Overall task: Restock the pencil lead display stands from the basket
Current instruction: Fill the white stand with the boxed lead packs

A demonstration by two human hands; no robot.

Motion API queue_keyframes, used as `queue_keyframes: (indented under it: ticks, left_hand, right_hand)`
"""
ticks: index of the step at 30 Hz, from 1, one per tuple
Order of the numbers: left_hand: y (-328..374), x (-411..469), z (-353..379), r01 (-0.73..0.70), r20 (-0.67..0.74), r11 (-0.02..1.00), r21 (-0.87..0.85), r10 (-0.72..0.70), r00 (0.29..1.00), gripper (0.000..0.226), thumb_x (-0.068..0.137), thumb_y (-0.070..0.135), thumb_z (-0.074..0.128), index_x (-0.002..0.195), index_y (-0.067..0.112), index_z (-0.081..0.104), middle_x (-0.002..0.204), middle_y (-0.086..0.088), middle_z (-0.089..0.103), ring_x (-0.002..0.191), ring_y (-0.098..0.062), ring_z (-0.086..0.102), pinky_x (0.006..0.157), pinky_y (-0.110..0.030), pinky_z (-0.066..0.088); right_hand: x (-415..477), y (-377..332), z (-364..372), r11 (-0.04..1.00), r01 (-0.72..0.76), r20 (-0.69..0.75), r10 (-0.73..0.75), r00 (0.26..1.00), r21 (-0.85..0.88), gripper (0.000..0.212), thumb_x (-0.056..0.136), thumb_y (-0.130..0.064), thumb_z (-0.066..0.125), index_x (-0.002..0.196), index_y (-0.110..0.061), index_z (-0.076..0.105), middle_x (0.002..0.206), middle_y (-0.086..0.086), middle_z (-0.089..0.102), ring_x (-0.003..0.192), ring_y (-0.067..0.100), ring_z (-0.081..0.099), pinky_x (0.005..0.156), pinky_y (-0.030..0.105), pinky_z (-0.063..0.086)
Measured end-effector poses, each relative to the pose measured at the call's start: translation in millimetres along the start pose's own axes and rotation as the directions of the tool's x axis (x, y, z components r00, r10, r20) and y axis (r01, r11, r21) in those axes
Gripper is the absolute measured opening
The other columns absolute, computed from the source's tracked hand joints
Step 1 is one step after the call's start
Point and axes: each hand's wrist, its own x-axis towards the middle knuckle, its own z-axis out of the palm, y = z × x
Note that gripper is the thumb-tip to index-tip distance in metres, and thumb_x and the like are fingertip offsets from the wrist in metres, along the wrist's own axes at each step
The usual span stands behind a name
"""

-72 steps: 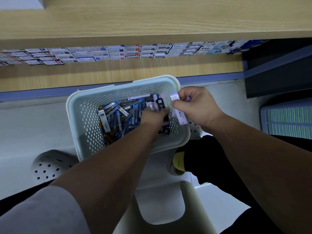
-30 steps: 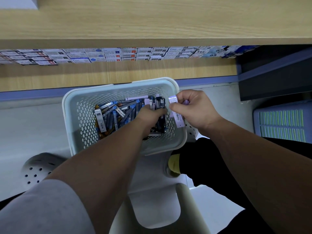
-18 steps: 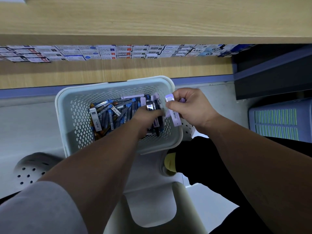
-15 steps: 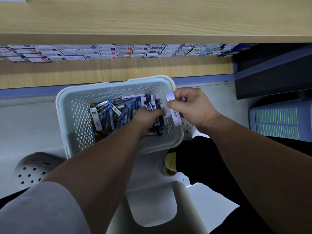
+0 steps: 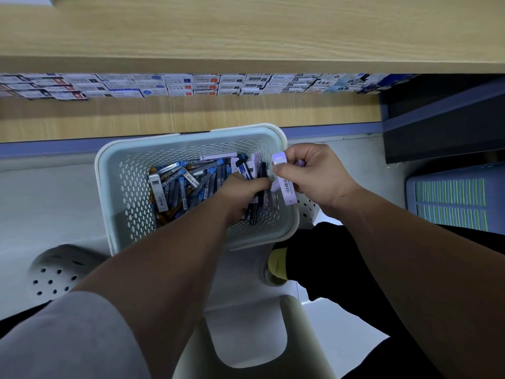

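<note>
Barely anything has shifted: my left hand (image 5: 240,192) still digs among the blue and black lead cases (image 5: 185,184) heaped in the basket (image 5: 131,192), its grip hidden from me. My right hand (image 5: 314,173), just beside it at the rim, keeps pinching lilac packs (image 5: 285,188). Still gathering, I judge.

White perforated basket (image 5: 114,187) sits below a wooden shelf (image 5: 191,119) lined with boxed refills (image 5: 191,84). Left hand (image 5: 240,192) is down among loose lead cases (image 5: 177,184), fingertips hidden. Right hand (image 5: 314,176) is at the basket's right rim, pinching lilac packs (image 5: 285,188).
</note>
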Motion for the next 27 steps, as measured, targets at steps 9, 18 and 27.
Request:
queue_keyframes:
  ticks: [9, 18, 27]
  left_hand:
    - [2.1, -4.7, 4.2, -0.021, -0.039, 0.995, -0.102, 0.018, 0.999, 0.022, 0.071, 0.011, 0.081, 0.082, 0.000, 0.065, 0.057, 0.001, 0.063, 0.057, -0.016, 0.062, 0.053, -0.022, 0.045]
    - [3.6, -8.6, 5.0, -0.008, -0.048, 0.996, -0.085, 0.004, 0.999, 0.050, 0.055, 0.029, 0.090, 0.079, 0.001, 0.056, 0.068, -0.007, 0.045, 0.063, -0.027, 0.053, 0.065, -0.037, 0.046]
    - [7.0, -34.3, -44.9, -0.003, 0.061, 0.990, -0.140, 0.012, 0.998, 0.092, 0.039, 0.032, 0.098, 0.119, 0.005, 0.064, 0.117, -0.014, 0.070, 0.113, -0.035, 0.063, 0.102, -0.053, 0.046]
  right_hand:
    - [-3.5, -4.3, 0.2, 1.000, -0.011, 0.002, 0.011, 1.000, -0.002, 0.005, 0.088, -0.002, 0.069, 0.086, -0.002, 0.073, 0.075, 0.024, 0.073, 0.063, 0.024, 0.066, 0.049, 0.015, 0.043]
    - [-2.4, -5.2, -5.1, 0.999, -0.042, -0.055, 0.043, 0.998, 0.012, 0.016, 0.083, -0.023, 0.071, 0.083, -0.007, 0.072, 0.078, 0.032, 0.069, 0.081, 0.051, 0.069, 0.059, 0.029, 0.048]
    - [-16.4, -30.0, 0.4, 0.987, -0.084, 0.050, 0.078, 0.996, 0.134, 0.025, 0.096, -0.017, 0.062, 0.072, -0.013, 0.058, 0.061, 0.020, 0.065, 0.062, 0.035, 0.069, 0.051, 0.021, 0.038]
